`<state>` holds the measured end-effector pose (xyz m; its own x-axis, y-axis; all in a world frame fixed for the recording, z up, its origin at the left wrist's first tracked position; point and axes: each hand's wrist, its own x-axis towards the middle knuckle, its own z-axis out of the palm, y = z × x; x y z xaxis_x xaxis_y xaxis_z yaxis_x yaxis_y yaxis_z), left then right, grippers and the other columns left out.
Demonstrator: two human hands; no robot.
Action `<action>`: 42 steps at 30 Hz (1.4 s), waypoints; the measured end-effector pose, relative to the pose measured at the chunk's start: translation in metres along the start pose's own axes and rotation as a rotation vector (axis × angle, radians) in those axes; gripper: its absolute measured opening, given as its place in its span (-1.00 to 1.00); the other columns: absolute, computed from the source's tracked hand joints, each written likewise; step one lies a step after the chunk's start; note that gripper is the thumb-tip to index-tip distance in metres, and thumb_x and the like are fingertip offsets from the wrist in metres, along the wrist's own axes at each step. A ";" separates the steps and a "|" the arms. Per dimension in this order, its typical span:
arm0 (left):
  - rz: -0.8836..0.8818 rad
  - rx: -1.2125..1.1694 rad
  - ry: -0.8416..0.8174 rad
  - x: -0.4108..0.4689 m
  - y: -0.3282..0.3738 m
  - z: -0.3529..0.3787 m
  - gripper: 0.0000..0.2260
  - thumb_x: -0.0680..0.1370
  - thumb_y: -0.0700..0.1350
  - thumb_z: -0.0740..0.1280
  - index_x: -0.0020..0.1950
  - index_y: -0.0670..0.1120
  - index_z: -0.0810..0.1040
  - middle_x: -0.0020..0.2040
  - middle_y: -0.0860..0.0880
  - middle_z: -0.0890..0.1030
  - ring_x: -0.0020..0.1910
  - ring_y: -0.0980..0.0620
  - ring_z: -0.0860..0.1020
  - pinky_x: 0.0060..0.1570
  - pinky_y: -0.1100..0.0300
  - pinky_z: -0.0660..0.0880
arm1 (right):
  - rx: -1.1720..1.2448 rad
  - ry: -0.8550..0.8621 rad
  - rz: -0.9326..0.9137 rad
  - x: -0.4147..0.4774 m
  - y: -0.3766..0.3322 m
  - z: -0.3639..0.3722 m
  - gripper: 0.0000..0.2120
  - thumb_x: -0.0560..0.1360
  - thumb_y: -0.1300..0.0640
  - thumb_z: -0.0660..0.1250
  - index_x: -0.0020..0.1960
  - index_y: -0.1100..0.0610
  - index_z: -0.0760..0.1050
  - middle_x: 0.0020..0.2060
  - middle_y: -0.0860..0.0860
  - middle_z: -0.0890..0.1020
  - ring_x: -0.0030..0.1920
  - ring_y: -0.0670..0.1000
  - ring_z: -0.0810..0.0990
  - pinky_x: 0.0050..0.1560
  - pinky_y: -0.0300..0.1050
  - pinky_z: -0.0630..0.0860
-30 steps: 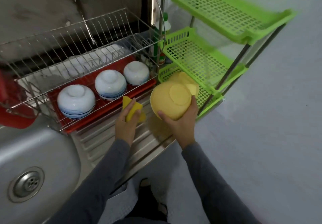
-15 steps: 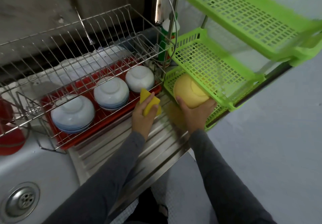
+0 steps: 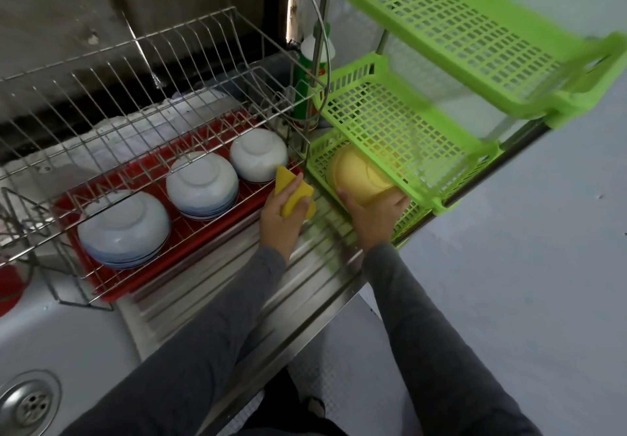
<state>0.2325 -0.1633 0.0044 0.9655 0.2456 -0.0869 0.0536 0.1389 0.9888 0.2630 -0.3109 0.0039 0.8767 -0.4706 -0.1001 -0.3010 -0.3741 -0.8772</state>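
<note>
Stowing, apparently: the right hand (image 3: 373,223) gripped a yellow bowl (image 3: 359,177) in the green rack (image 3: 415,213), bottom tier; the left hand (image 3: 278,222), beside the rack, clutched a sponge (image 3: 293,196). Next: settle the bowl, release.

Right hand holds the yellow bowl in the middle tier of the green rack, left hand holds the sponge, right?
Wrong tier. The head view shows the right hand holding the yellow bowl in the bottom tier of the green rack. The left hand does hold the yellow sponge.
</note>
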 end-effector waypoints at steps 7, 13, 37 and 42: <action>0.017 0.001 0.008 -0.006 0.001 0.001 -0.62 0.59 -0.31 0.34 0.34 0.04 0.48 0.36 -0.01 0.45 0.33 0.06 0.45 0.12 0.47 0.45 | -0.056 -0.039 -0.063 -0.006 0.003 -0.004 -0.05 0.42 -0.07 0.56 0.54 0.31 0.11 0.49 0.23 0.18 0.50 0.18 0.18 0.47 -0.08 0.14; 0.016 0.001 0.080 -0.020 0.004 0.001 -0.61 0.59 -0.30 0.34 0.35 0.03 0.49 0.45 -0.07 0.40 0.37 0.02 0.44 0.06 0.48 0.48 | -0.131 -0.104 -0.165 -0.012 0.004 -0.011 -0.20 0.54 -0.05 0.42 0.56 0.28 0.12 0.49 0.21 0.24 0.48 0.17 0.23 0.42 -0.05 0.19; 0.059 0.134 0.865 -0.219 -0.018 -0.096 -0.64 0.56 -0.19 0.42 0.28 0.16 0.54 0.28 0.00 0.58 0.24 0.14 0.50 0.40 0.05 0.40 | -0.697 -1.091 -1.115 -0.158 -0.013 0.015 -0.74 0.62 0.09 0.20 0.16 0.27 0.50 0.12 0.25 0.59 0.15 0.24 0.55 0.03 -0.01 0.44; 0.104 0.094 1.087 -0.282 -0.008 -0.138 -0.63 0.55 -0.27 0.42 0.27 0.09 0.55 0.25 0.02 0.59 0.18 0.24 0.52 0.37 0.09 0.43 | -0.723 -1.231 -1.310 -0.239 -0.017 0.041 -0.72 0.61 0.07 0.20 0.12 0.27 0.53 0.09 0.25 0.61 0.13 0.25 0.58 0.04 0.03 0.48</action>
<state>-0.0750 -0.1010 0.0041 0.2281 0.9735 -0.0168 0.0485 0.0059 0.9988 0.0742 -0.1596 0.0241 0.2953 0.9433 -0.1517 0.8670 -0.3313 -0.3722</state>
